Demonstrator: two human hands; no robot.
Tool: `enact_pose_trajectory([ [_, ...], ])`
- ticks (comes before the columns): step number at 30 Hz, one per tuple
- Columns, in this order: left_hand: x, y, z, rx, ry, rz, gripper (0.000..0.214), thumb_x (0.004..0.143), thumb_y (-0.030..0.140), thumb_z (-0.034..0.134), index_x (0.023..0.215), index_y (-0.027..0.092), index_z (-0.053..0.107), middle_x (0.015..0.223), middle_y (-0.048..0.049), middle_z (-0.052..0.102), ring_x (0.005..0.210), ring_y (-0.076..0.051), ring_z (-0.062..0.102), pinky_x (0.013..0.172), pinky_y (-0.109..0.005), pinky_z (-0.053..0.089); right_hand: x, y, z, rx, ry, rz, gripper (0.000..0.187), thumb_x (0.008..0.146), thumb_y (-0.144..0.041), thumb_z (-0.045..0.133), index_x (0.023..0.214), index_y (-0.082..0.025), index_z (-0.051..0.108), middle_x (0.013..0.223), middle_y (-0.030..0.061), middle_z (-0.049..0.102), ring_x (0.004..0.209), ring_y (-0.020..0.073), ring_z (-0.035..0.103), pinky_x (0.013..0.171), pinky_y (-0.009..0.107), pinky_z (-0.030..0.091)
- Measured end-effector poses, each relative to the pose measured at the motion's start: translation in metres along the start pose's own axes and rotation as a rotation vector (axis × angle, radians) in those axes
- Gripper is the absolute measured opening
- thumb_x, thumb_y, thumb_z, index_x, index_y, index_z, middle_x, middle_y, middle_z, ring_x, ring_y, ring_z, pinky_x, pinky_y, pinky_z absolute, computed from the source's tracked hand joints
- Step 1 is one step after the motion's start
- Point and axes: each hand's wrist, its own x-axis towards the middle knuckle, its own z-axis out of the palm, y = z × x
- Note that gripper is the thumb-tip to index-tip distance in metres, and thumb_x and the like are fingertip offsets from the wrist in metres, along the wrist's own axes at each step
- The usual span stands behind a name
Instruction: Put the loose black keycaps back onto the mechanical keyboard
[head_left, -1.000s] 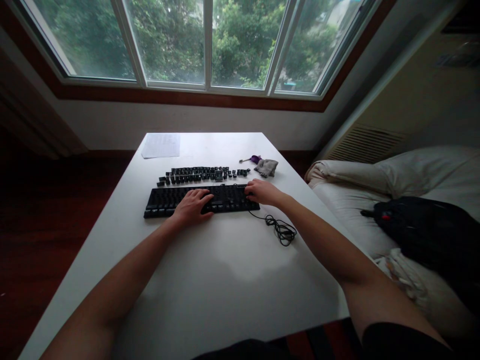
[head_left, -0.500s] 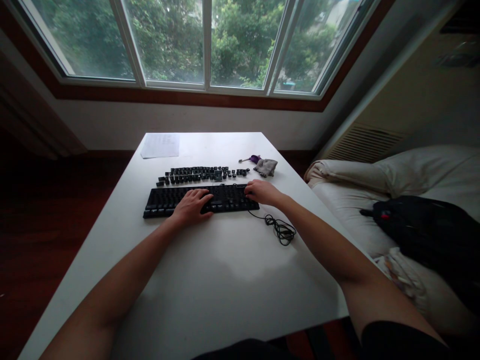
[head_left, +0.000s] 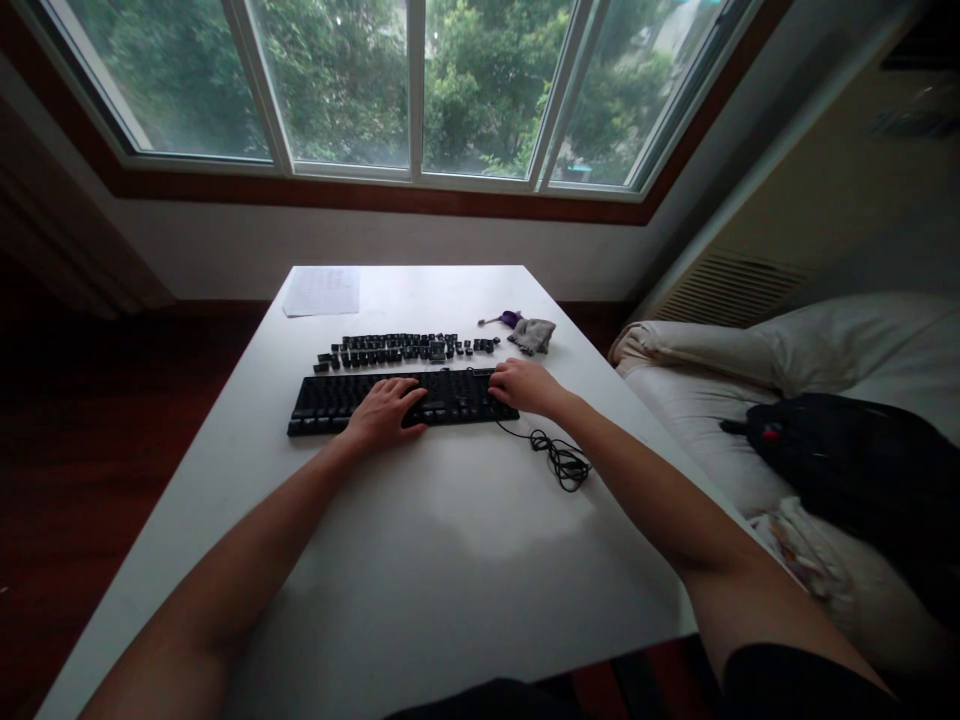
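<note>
A black keyboard (head_left: 337, 398) lies across the white table (head_left: 450, 560). My left hand (head_left: 384, 412) rests flat on its middle, fingers spread over the keys. My right hand (head_left: 525, 385) sits on the keyboard's right end with its fingers curled down onto the keys; whether they pinch anything is hidden. Several loose black keycaps (head_left: 405, 349) lie in rows just behind the keyboard. The keyboard's coiled cable (head_left: 561, 460) trails off to the right of it.
A grey cloth (head_left: 533, 334) and a small purple tool (head_left: 507, 319) lie at the back right of the table. A sheet of paper (head_left: 322, 290) sits at the back left. A bed with a white pillow (head_left: 825, 340) and a black bag (head_left: 847, 460) stands to the right.
</note>
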Motion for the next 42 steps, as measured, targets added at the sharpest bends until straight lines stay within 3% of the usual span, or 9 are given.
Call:
enact_pose_trajectory([
  [6, 0.000, 0.000, 0.001, 0.000, 0.002, -0.002, 0.064, 0.085, 0.053, 0.067, 0.142, 0.027, 0.054, 0.147, -0.0099, 0.050, 0.135, -0.034, 0.045, 0.116, -0.052, 0.034, 0.011, -0.005, 0.002, 0.444, 0.228, 0.061, 0.037, 0.096, -0.041, 0.052, 0.066, -0.019, 0.053, 0.065, 0.0002, 0.052, 0.065, 0.0138, 0.045, 0.061, 0.028, 0.028],
  [9, 0.000, 0.001, 0.001, -0.001, 0.002, -0.006, 0.064, 0.085, 0.052, 0.067, 0.142, 0.027, 0.054, 0.148, -0.0097, 0.050, 0.135, -0.034, 0.045, 0.116, -0.052, 0.033, 0.022, -0.014, 0.009, 0.911, 0.237, 0.096, 0.045, 0.092, -0.048, 0.053, 0.059, -0.021, 0.037, 0.054, -0.0054, 0.034, 0.054, 0.0105, 0.032, 0.054, 0.027, 0.023],
  [12, 0.000, 0.001, 0.000, -0.002, 0.000, -0.008, 0.064, 0.085, 0.052, 0.067, 0.142, 0.028, 0.054, 0.148, -0.0093, 0.050, 0.134, -0.034, 0.045, 0.116, -0.052, 0.033, 0.032, -0.024, 0.019, 1.330, 0.226, 0.145, 0.042, 0.087, -0.048, 0.054, 0.059, -0.023, 0.033, 0.052, -0.0068, 0.032, 0.049, 0.0094, 0.027, 0.050, 0.026, 0.022],
  [17, 0.000, 0.002, -0.002, -0.011, -0.001, -0.010, 0.064, 0.085, 0.052, 0.067, 0.142, 0.028, 0.054, 0.148, -0.0092, 0.050, 0.134, -0.034, 0.045, 0.116, -0.052, 0.034, 0.039, -0.035, 0.038, 1.580, 0.179, 0.218, 0.038, 0.078, -0.043, 0.057, 0.057, -0.025, 0.032, 0.049, -0.0074, 0.032, 0.046, 0.0087, 0.027, 0.046, 0.025, 0.021],
  [23, 0.000, 0.002, -0.002, -0.018, -0.004, -0.012, 0.063, 0.085, 0.051, 0.067, 0.142, 0.028, 0.054, 0.148, -0.0094, 0.050, 0.135, -0.034, 0.044, 0.116, -0.052, 0.033, 0.042, -0.031, 0.045, 1.473, 0.235, 0.250, 0.038, 0.083, -0.047, 0.055, 0.061, -0.024, 0.033, 0.053, -0.0076, 0.031, 0.047, 0.0093, 0.027, 0.047, 0.025, 0.023],
  [29, 0.000, 0.002, -0.002, -0.009, -0.007, -0.009, 0.064, 0.085, 0.052, 0.067, 0.142, 0.027, 0.054, 0.148, -0.0100, 0.049, 0.135, -0.034, 0.044, 0.116, -0.052, 0.033, 0.069, -0.004, 0.040, 0.802, 0.405, 0.214, 0.022, 0.085, -0.039, 0.062, 0.076, -0.020, 0.055, 0.066, -0.0044, 0.050, 0.062, 0.0120, 0.045, 0.061, 0.025, 0.033],
  [31, 0.000, 0.002, -0.003, 0.000, -0.004, -0.009, 0.063, 0.085, 0.052, 0.067, 0.142, 0.026, 0.054, 0.148, -0.0102, 0.049, 0.135, -0.034, 0.044, 0.116, -0.052, 0.033, 0.080, 0.002, 0.040, 0.616, 0.337, 0.205, 0.014, 0.086, -0.031, 0.063, 0.094, -0.020, 0.064, 0.072, -0.0027, 0.058, 0.067, 0.0135, 0.051, 0.065, 0.026, 0.036],
  [34, 0.001, 0.002, -0.003, 0.002, -0.003, -0.008, 0.063, 0.085, 0.052, 0.067, 0.141, 0.027, 0.054, 0.148, -0.0100, 0.050, 0.135, -0.033, 0.045, 0.116, -0.052, 0.034, 0.097, 0.005, 0.041, 0.379, 0.237, 0.181, 0.024, 0.087, -0.024, 0.064, 0.111, -0.020, 0.067, 0.090, 0.0031, 0.067, 0.084, 0.0174, 0.059, 0.074, 0.027, 0.040],
  [42, 0.000, 0.000, -0.003, -0.008, -0.008, -0.006, 0.064, 0.085, 0.052, 0.068, 0.143, 0.028, 0.053, 0.148, -0.0098, 0.049, 0.135, -0.033, 0.044, 0.116, -0.052, 0.034, 0.126, 0.007, 0.034, 0.060, 0.062, 0.029, 0.027, 0.089, -0.022, 0.066, 0.116, -0.023, 0.068, 0.119, 0.0104, 0.065, 0.112, 0.0256, 0.055, 0.083, 0.031, 0.044],
])
